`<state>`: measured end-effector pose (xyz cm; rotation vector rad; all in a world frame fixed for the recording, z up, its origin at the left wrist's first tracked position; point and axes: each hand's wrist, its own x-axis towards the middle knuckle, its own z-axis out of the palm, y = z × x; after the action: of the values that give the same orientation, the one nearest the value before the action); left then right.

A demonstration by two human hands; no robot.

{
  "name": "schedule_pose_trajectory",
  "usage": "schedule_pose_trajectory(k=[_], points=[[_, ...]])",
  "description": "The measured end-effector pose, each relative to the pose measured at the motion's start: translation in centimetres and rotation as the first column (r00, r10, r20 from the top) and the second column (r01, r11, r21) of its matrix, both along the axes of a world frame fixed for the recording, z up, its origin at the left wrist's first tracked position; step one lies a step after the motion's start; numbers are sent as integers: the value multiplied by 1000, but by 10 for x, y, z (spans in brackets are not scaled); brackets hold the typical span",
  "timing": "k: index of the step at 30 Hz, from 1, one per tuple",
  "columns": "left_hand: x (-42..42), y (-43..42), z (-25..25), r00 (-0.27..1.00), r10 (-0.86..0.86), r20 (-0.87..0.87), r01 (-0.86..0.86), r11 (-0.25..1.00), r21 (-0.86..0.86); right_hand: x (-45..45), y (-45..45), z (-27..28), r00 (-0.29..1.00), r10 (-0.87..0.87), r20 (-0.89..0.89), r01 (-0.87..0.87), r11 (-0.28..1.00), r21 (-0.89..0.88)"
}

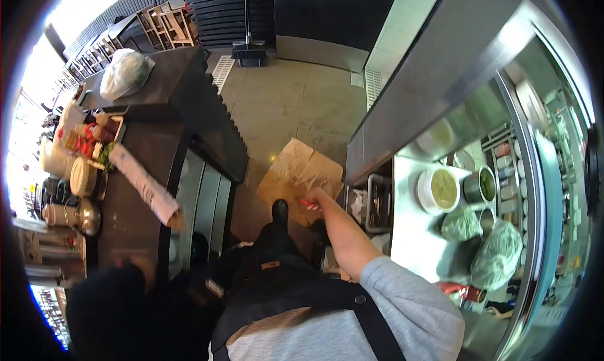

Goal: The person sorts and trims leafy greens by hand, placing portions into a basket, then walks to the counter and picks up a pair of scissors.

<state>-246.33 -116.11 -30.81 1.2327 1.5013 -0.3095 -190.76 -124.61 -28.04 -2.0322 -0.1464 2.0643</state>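
Note:
My right hand (316,198) reaches down in front of me, its fingers closed around a small red-and-white object (309,204) whose kind I cannot make out. Below it, a flattened piece of brown cardboard (302,163) lies on the floor, stained and creased. One black shoe (280,214) of mine is at the cardboard's near edge. At the lower left, a dim, blurred hand (141,271) shows beside dark cloth near the counter's edge. It appears to be my left hand, but its fingers are too dark to read.
On the left, a dark counter (141,137) carries a long wrapped roll (146,186), a plastic bag (126,74) and several jars. To the right, a steel worktop (406,235) holds a white tub (438,190), a metal pot (480,186) and bagged greens (497,255). A broom (249,51) stands ahead.

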Motion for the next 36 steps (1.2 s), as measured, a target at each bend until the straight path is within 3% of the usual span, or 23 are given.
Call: schedule_pose_trajectory(k=[1, 3, 7, 9, 10, 12, 14, 15, 16, 17, 18, 19, 20, 24, 25, 27, 28, 29, 30, 33, 36], points=[[20, 9, -5, 1000, 6, -8, -6, 1000, -11, 16, 11, 0, 1000, 4, 8, -4, 1000, -2], [60, 33, -18, 1000, -1, -30, 0, 999, -34, 53, 41, -11, 964, -255, 74, 244, 961, 130], [138, 109, -34, 992, -91, -87, 84, 993, -82, 146, 90, -30, 948, -317, -7, 313, 932, 185], [184, 152, -28, 981, -165, -101, 154, 982, -112, 181, 89, -28, 785, -577, 225, 479, 796, 370], [204, 177, -23, 970, -219, -103, 206, 971, -122, 192, 84, -30, 770, -602, 212, 510, 780, 364], [257, 231, -9, 933, -348, -93, 335, 933, -132, 217, 73, -33, 548, -832, 80, 780, 544, 310], [321, 289, 1, 844, -533, -60, 523, 842, -132, 247, 63, -31, 474, -877, 75, 833, 475, 284], [363, 323, 2, 633, -774, 26, 773, 631, -64, 266, 60, -33, 443, -894, 73, 847, 443, 294], [414, 356, 5, 318, -944, 86, 943, 325, 72, 283, 58, -33, 410, -911, 48, 861, 404, 308], [472, 386, 7, -86, -989, 120, 962, -51, 270, 303, 57, -34, 377, -926, 21, 875, 363, 320], [524, 403, 11, -120, -987, 111, 957, -86, 276, 327, 57, -33, 345, -939, 16, 884, 331, 329], [589, 415, 18, 363, -929, 73, 930, 366, 34, 350, 57, -25, 352, -931, 100, 885, 366, 290], [649, 423, 22, 747, -661, -73, 646, 747, -157, 375, 57, -15, 360, -915, 183, 884, 397, 248], [849, 433, 10, 714, -699, 33, 700, 714, -25, 482, 54, -27, 250, -948, 195, 928, 293, 232], [887, 422, 31, 620, -744, 248, 774, 632, -41, 509, 54, -15, 230, -951, 209, 934, 275, 227], [988, 321, 197, 429, -837, 339, 875, 479, 75, 569, 51, 12, 136, -978, 159, 945, 176, 275], [1031, 297, 217, 303, -885, 354, 930, 356, 93, 591, 49, 19, 86, -989, 124, 943, 121, 310], [1071, 283, 216, 166, -925, 341, 972, 211, 99, 618, 41, 9, 2, -1000, -16, 930, -4, 368], [1112, 272, 213, 41, -946, 321, 993, 75, 95, 642, 35, 9, -51, -999, -17, 927, -54, 371], [1228, 245, 188, -294, -923, 248, 956, -282, 80, 717, 8, 20, -108, -989, 98, 898, -55, 436], [1328, 221, 181, -549, -817, 178, 835, -548, 58, 775, -41, 13, -195, -957, 214, 890, -81, 448]])
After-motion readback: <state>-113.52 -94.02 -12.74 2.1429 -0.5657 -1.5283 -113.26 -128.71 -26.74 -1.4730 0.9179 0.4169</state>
